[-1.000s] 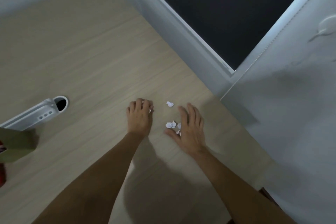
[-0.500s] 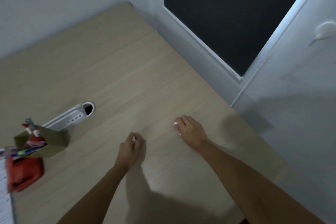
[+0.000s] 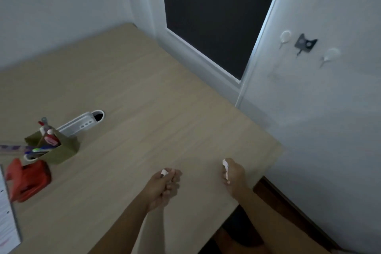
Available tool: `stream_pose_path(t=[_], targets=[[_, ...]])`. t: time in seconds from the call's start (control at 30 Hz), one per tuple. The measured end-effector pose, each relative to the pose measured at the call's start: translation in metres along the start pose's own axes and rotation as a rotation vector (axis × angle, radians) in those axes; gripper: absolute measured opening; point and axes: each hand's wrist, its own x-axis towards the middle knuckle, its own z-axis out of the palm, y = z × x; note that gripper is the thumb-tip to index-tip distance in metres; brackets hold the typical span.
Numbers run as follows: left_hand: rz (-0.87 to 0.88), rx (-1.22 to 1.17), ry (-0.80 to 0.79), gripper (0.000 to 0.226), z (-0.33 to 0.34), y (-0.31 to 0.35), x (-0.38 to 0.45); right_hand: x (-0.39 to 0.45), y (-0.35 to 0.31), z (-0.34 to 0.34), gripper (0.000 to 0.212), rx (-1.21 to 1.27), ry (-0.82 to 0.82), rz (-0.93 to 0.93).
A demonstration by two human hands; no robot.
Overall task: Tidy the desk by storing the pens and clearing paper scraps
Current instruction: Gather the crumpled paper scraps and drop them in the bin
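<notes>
L hand (image 3: 162,186) and R hand (image 3: 232,173) are each curling closed w/ white scraps (image 3: 165,172) pinched at fingertips above desk (image 3: 144,119); paper prob. featherlight, crushable, so fisting it whole is looking safest; pens (image 3: 44,146) sitting in holder (image 3: 61,149).

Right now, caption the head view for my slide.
Both hands shut on paper scraps above the desk.

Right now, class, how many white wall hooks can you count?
2: one white hook left of the dark bracket, one white hook lower right of it. None appear hidden.
</notes>
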Motion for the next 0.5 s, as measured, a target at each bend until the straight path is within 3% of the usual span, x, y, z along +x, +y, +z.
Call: stream_pose_path(t=[0.07,0.17,0.27,0.43,0.5], targets=[[-0.078,-0.006,-0.083,0.03,0.026,-0.014,0.0,-0.021,0.009,-0.026,0.038,0.316,-0.045,0.191],[-0.202,0.007,-0.211,0.04,0.073,-0.04,0.0,-0.047,0.025,-0.071,0.036,0.596,-0.099,0.256],[-0.299,0.038,-0.257,0.06,0.117,-0.069,0.001,-0.059,0.048,-0.111,0.032,0.602,-0.043,0.318],[-0.424,0.185,-0.193,0.032,0.181,-0.123,0.008,-0.056,0.072,-0.166,0.036,0.358,0.161,0.301],[-0.449,0.246,-0.13,0.029,0.198,-0.142,0.015,-0.047,0.081,-0.178,0.036,0.407,0.134,0.341]])
